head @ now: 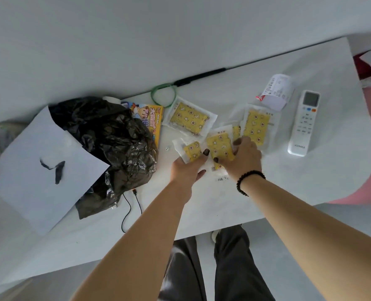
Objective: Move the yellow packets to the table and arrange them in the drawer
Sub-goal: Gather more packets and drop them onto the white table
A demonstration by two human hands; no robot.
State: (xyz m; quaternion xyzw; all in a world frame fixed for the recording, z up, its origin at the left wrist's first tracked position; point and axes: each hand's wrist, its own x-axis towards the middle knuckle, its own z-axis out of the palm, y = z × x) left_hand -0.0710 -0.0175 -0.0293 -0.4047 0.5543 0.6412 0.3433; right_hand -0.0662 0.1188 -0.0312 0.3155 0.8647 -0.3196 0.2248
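Note:
Several yellow packets in clear wrappers lie on the white table [223, 205]. One packet [190, 119] rests flat at the back left of the group, another [257, 124] at the right. My left hand [187, 170] grips a small packet [192, 149] by its lower edge. My right hand [244, 156], with a black bead bracelet on the wrist, presses down on the middle packet [220, 146], fingers curled over it. A further packet [236, 131] peeks out behind my right fingers. No drawer is in view.
A crumpled black plastic bag [115, 144] and a white sheet [43, 168] sit at the left, over a colourful box [150, 115]. A white remote [304, 122], a receipt roll [277, 91], a green loop [162, 95] and a black cable [128, 209] lie around.

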